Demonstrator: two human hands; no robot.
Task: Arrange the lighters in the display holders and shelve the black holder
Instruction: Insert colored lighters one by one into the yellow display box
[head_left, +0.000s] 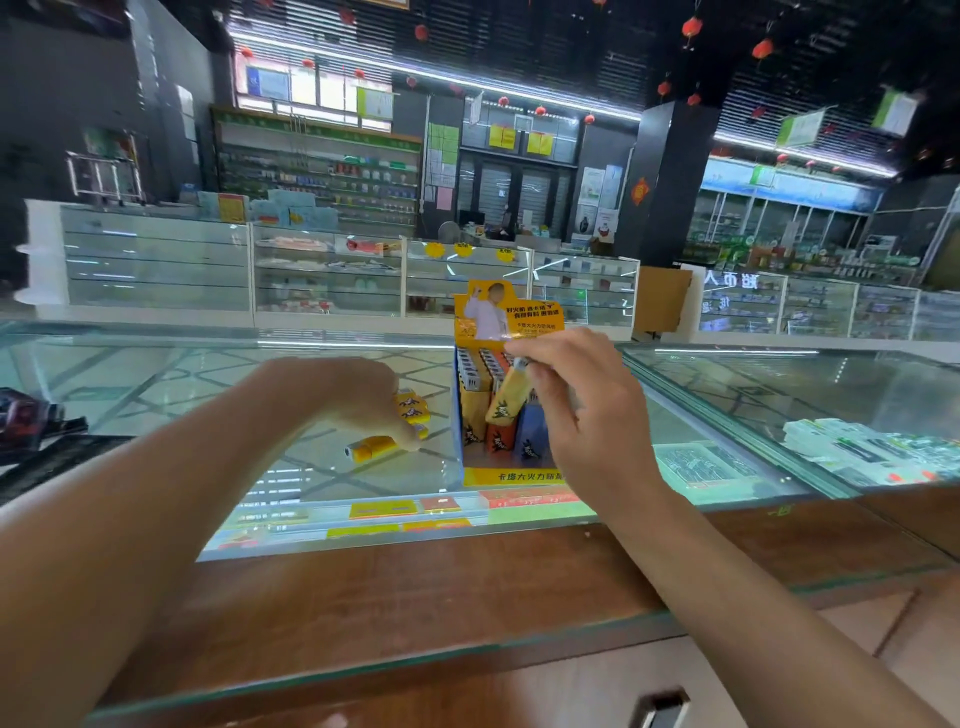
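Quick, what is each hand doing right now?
Left hand: grip closing on loose yellow lighters on the glass counter.
Right hand: grip shut on a yellow lighter over the display holder.

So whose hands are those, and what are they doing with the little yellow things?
Those hands belong to a person wearing a camera on their head, so you see what they see, looking down at a shop's glass counter. The right hand holds one yellow lighter over a yellow cardboard display holder, which already has lighters standing in rows. The left hand rests on the glass, fingers on some loose yellow lighters lying there. Under the glass you can see more goods for sale.
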